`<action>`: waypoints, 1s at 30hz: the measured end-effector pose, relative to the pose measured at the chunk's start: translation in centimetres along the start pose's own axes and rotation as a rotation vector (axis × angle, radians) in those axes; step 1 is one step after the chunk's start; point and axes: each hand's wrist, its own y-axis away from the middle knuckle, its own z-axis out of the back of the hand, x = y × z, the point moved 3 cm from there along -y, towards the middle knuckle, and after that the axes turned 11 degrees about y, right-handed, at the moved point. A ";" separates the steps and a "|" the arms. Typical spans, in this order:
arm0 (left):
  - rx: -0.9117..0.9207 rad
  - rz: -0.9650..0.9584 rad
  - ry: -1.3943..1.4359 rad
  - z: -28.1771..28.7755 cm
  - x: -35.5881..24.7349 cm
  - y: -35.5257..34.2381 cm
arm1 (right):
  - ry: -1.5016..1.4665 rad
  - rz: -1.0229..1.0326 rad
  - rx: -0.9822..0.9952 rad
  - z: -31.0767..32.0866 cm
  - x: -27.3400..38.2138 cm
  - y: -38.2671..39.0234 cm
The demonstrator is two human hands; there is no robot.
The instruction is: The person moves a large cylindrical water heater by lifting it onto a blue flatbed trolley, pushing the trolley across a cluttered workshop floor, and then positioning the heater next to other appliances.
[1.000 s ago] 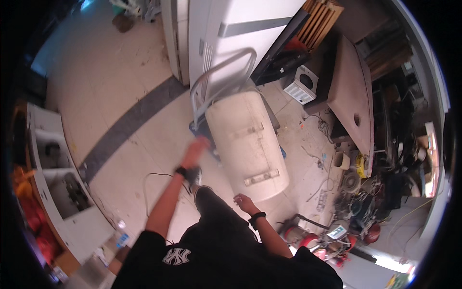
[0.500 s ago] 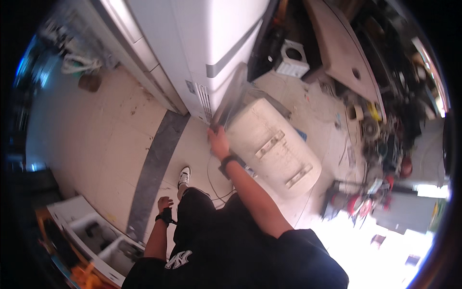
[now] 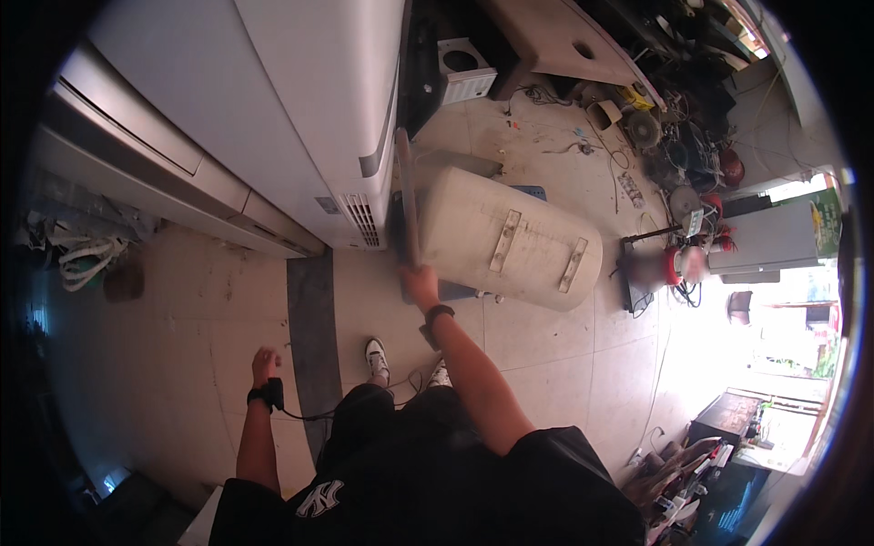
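My right hand (image 3: 421,286) is closed on the near end of a thin flat panel (image 3: 407,196), which stands on edge and is seen nearly edge-on. To the right of the panel lies a cream, barrel-shaped tank (image 3: 537,218), like a water heater, with two metal brackets on its upper side. Left of the panel rises a tall white appliance (image 3: 314,100) with a slotted vent low on its side. My left hand (image 3: 265,364) hangs over the floor at the left, fingers loosely curved and apart, holding nothing. Dark bands circle both my wrists.
A dark strip (image 3: 312,337) crosses the tiled floor. Cables lie around my shoes (image 3: 378,357). A white box with a round opening (image 3: 469,84) stands beyond the tank. Fans, cords and mixed parts (image 3: 678,155) pile up at the right; more clutter (image 3: 683,487) sits lower right.
My view has turned, so the tank and appliance appear shifted and rotated. My right hand keeps its hold on the panel, now seen more edge-on. My left hand has swung outward to the left.
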 end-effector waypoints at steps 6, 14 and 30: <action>0.285 -0.250 0.068 -12.8 -10.6 -0.5 | 0.057 -0.014 -0.102 2.6 -2.1 5.0; 0.495 -1.013 -0.612 -30.8 -24.9 13.6 | 0.242 -0.002 -0.106 8.3 -9.2 12.1; 0.703 -1.232 -1.302 -39.4 -19.4 15.5 | 0.332 0.004 0.006 15.9 -19.1 23.5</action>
